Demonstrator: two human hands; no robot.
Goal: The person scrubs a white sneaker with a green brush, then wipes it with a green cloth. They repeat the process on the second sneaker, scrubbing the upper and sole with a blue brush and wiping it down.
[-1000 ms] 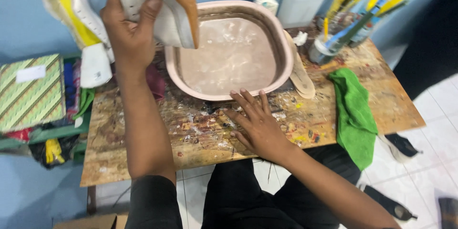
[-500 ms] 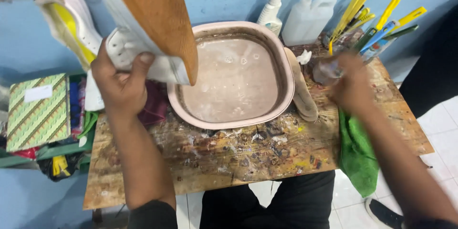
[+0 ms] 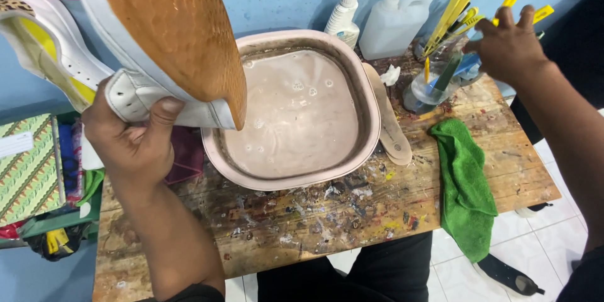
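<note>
- The left hand (image 3: 135,148) grips a white shoe (image 3: 170,44) at its heel, fingers shut around it, sole up, raised beside the basin (image 3: 371,107) of murky water.
- The right hand (image 3: 511,45) reaches into the jar (image 3: 434,88) of yellow brushes (image 3: 454,9), fingers curled; whether it has hold of one cannot be told.
- A green cloth (image 3: 465,189) lies on the surface (image 3: 352,226), near for wiping.

- You face a blue wall (image 3: 283,0), painted flat and evenly lit.
- Before you stands a worn wooden desk (image 3: 352,214), its planks smeared with dried paint.
- Under it at your right, you see a white tiled floor (image 3: 553,245) with dark grout lines.
</note>
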